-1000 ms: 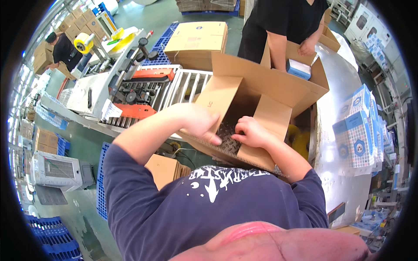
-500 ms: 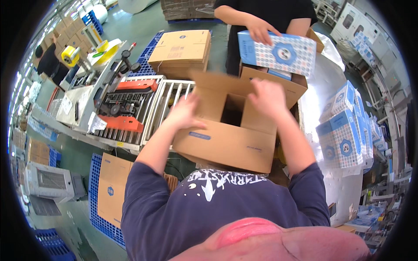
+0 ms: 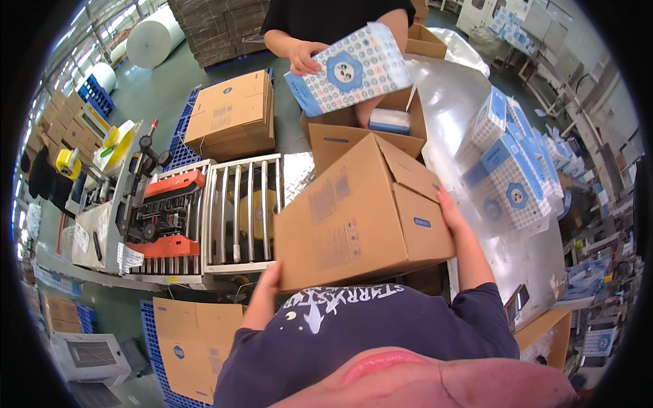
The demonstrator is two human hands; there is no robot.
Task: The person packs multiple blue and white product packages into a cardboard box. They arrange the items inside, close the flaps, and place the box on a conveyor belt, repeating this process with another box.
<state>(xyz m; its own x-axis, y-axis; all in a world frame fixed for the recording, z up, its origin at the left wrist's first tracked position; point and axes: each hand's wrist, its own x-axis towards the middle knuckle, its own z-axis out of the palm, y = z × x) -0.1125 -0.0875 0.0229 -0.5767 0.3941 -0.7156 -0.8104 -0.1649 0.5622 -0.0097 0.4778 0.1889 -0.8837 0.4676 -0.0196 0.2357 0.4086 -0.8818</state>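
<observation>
A brown cardboard box (image 3: 340, 217) is held tilted close in front of my chest, its printed side facing up. My left hand (image 3: 271, 277) grips its lower left corner, the fingers partly hidden behind it. At the right end, my right hand (image 3: 450, 209) presses against the side next to a flap seam. Just beyond stands an open carton (image 3: 333, 139) with a white-and-blue packet (image 3: 390, 121) inside. Over that carton a co-worker's hand (image 3: 305, 57) holds a blue-and-white patterned package (image 3: 350, 71).
To the left runs a roller conveyor (image 3: 238, 211) leading to a taping machine (image 3: 163, 211) with orange guides. Flat cartons (image 3: 228, 112) are stacked behind it. More patterned packages (image 3: 510, 177) lie on the metal table (image 3: 442, 88) at right. A flat carton (image 3: 190, 347) rests on a blue pallet at lower left.
The box has been turned from flaps-up onto another side, and my hands have shifted to its opposite ends. The co-worker's package has tilted. The whole view has swung.
</observation>
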